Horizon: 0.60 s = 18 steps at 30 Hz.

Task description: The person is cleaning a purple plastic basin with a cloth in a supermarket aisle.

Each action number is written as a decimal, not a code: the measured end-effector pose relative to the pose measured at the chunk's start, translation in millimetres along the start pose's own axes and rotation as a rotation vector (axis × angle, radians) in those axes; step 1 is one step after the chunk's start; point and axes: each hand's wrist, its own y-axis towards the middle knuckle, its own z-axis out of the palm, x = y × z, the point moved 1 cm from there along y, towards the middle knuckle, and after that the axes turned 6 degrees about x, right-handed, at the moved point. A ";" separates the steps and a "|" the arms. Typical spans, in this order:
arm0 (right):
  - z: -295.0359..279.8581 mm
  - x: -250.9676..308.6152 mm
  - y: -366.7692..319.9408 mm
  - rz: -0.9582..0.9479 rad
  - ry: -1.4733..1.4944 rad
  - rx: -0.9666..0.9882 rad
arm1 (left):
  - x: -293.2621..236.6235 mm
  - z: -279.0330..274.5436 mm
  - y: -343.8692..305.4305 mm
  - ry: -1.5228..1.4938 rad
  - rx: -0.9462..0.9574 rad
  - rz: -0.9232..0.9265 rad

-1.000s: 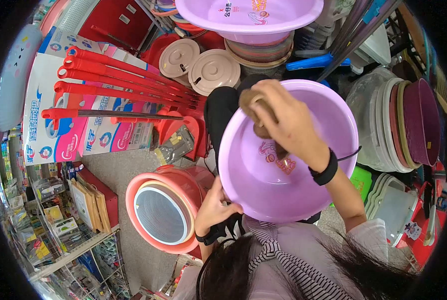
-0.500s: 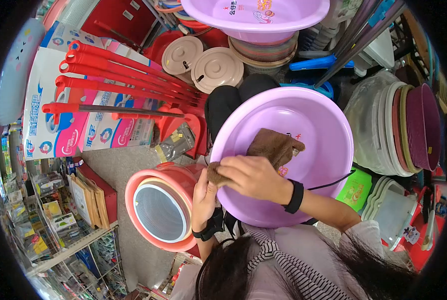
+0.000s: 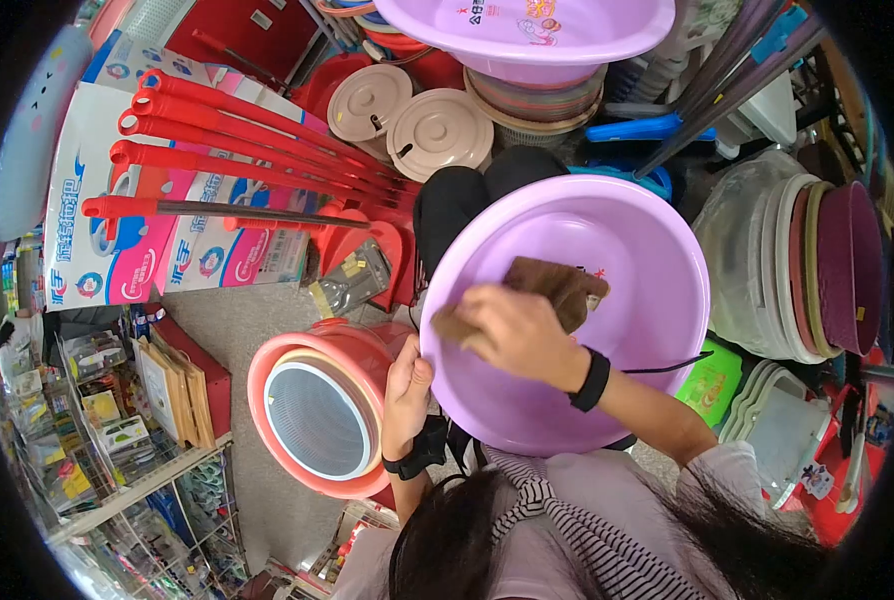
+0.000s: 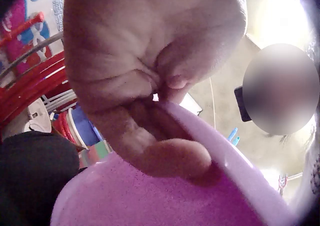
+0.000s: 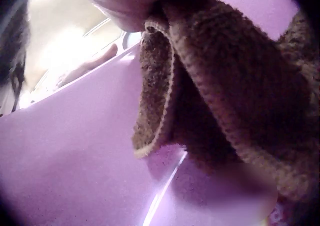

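A purple plastic basin rests tilted on the person's lap, with a printed design partly hidden on its inner bottom. The right hand grips a brown cloth against the basin's inner left side. One bunched end shows beyond the fingers, and the rest trails over the basin's bottom. Close up in the right wrist view, the towel-like cloth has a stitched edge and folds over the purple wall. My left hand holds the basin's left rim. In the left wrist view its fingers curl over that rim.
Left of the basin stand nested red buckets with a grey strainer. Red mop handles lean against printed boxes. Another purple basin sits on a stack ahead. Stacked tubs and a green dustpan-like piece are to the right.
My right hand has swept the cloth from the basin's far left rim down toward the left hand, then slightly inward. The left hand has shifted up along the rim, and the basin's tilt has changed.
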 end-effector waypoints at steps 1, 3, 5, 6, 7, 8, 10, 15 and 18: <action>-3.4 -7.1 2.8 0.099 -0.030 -0.074 | 3.0 -1.8 -2.1 -0.013 0.005 -0.027; -6.7 -19.9 7.6 0.351 0.203 -0.245 | 3.8 -1.7 -2.7 -0.029 0.010 -0.054; -7.1 -19.9 7.3 0.400 0.279 -0.308 | -1.0 1.6 0.7 -0.023 0.006 -0.026; -4.6 -11.9 4.2 0.341 0.241 -0.191 | -1.6 2.1 3.0 -0.024 0.005 -0.026; -1.2 -3.8 1.1 0.283 0.204 -0.076 | -2.5 1.3 5.0 -0.022 0.008 -0.016; 3.4 2.0 -1.5 0.192 0.215 0.023 | -3.0 0.5 6.0 -0.019 0.010 -0.006; 12.1 9.3 -14.4 0.068 0.273 0.142 | 0.0 -4.2 5.1 -0.031 0.018 -0.034; -1.4 -13.8 -3.4 0.326 0.219 -0.086 | -1.9 -0.5 0.2 -0.073 0.027 -0.071; -10.0 -20.5 12.2 0.484 0.309 -0.336 | -0.7 -0.8 0.5 -0.081 0.007 -0.034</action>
